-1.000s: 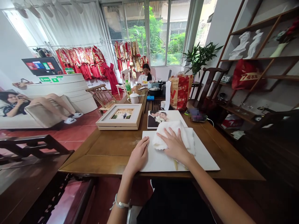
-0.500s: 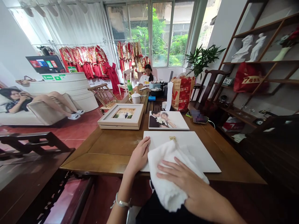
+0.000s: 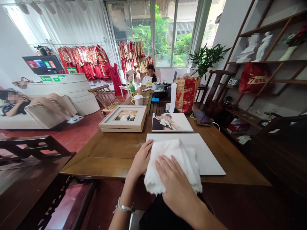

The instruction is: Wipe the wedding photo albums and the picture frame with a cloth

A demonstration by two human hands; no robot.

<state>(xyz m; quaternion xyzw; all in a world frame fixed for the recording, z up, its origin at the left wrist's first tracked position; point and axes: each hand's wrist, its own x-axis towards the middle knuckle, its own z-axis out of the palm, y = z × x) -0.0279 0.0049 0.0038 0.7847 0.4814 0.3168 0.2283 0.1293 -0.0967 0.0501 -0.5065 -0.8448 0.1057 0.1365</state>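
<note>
Wide windows (image 3: 163, 48) and red-and-gold garments (image 3: 83, 59) back a brown wooden table (image 3: 107, 150) bearing a white rectangular board (image 3: 211, 163); hard tugging on the folded white cloth (image 3: 169, 148) draped past its near edge could drag it loose. The right hand (image 3: 174, 182) lies spread on the cloth; the left hand (image 3: 139, 161), fingers together, rests at the board's left edge.

Folded white cloth (image 3: 188, 163), on flat white board (image 3: 207, 158), overlapping near edge

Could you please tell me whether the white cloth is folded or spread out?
Loosely folded: overlapping layers of the white cloth show beneath the right hand, over the white board.
</note>
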